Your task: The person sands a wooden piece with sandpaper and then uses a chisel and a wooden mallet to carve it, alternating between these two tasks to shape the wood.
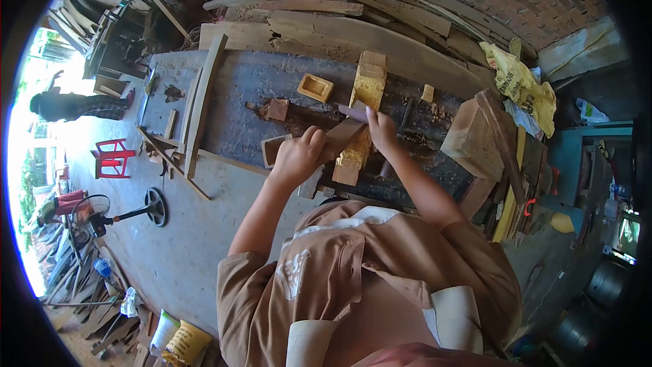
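Nearest: tan shirt and both forearms reaching up to the dark surface (231,95). Left hand (297,158) has its grip wrapped tight around the near end of a brown wooden piece (341,134). Right hand (382,130) has its grip pinched on the pale far end of the same piece (fingertip contact partly hidden). The piece lies across a long yellow carved block (367,85), which runs from the near edge of the surface toward the planks. An open wooden box (270,150) sits just left of the left hand, at the near edge.

Further in are a small brown block (276,109) and a yellow square tray (316,86), both near the carved block but apart from it. A big pale wood block (470,137) crowds the right side. A long slat (201,102) lies slanted on the left, with bare surface between it and the box.

Far edge: stacked planks (326,7) against a brick wall. Off to the left, open floor with a red stool (113,158) and a fan (153,207).
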`<state>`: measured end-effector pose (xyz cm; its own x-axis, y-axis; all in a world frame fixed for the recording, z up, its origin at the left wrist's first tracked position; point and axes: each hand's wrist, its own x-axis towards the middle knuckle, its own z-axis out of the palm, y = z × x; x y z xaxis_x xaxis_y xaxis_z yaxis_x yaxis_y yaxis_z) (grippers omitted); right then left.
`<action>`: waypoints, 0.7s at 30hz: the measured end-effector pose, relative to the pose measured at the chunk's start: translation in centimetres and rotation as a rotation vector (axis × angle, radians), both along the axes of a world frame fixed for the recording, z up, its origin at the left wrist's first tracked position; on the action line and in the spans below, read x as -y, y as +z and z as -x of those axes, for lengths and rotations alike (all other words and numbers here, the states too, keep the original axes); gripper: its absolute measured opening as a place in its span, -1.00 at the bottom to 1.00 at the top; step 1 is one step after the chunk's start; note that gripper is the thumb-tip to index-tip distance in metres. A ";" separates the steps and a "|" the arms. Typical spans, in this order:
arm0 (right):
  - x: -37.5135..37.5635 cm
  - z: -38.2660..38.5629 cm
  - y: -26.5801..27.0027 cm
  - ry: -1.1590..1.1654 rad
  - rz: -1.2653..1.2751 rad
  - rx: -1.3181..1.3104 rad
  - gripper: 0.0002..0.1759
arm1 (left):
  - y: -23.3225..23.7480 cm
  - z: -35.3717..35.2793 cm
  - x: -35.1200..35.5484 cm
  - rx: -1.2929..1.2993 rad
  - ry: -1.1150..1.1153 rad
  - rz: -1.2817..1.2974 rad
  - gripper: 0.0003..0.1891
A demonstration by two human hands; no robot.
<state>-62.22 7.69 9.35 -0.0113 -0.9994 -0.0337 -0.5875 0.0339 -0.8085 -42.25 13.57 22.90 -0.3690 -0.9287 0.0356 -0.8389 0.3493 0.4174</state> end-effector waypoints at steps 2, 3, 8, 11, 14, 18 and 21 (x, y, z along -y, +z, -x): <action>-0.7 -1.5 4.6 0.025 0.017 0.129 -0.45 | -0.5 -0.3 0.3 -0.016 0.003 0.026 -0.72; -1.2 -2.3 6.2 0.053 0.027 0.247 -0.44 | -0.7 -0.7 0.7 -0.040 0.102 0.034 -0.73; -1.4 -3.2 4.6 -0.027 0.119 0.337 -0.45 | -1.9 -1.8 0.8 -0.080 0.254 0.014 -0.71; 0.4 -0.7 -0.5 -0.081 0.064 0.121 -0.42 | -1.3 -1.9 0.1 -0.131 0.192 0.021 -0.71; 0.3 -1.3 2.4 0.041 0.021 0.096 -0.40 | -0.8 -0.8 0.0 -0.068 0.159 0.000 -0.71; -2.4 -4.4 9.3 0.156 0.124 0.370 -0.40 | -0.8 -1.0 0.7 -0.081 0.211 0.009 -0.71; -1.3 -2.5 5.6 0.050 0.028 0.218 -0.40 | -1.0 -1.9 0.3 -0.058 0.150 0.002 -0.71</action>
<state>-59.69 9.01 14.90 0.0424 -0.9991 -0.0023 -0.3994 -0.0149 -0.9167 -40.37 13.24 21.87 -0.2235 -0.9732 0.0547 -0.8560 0.2228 0.4664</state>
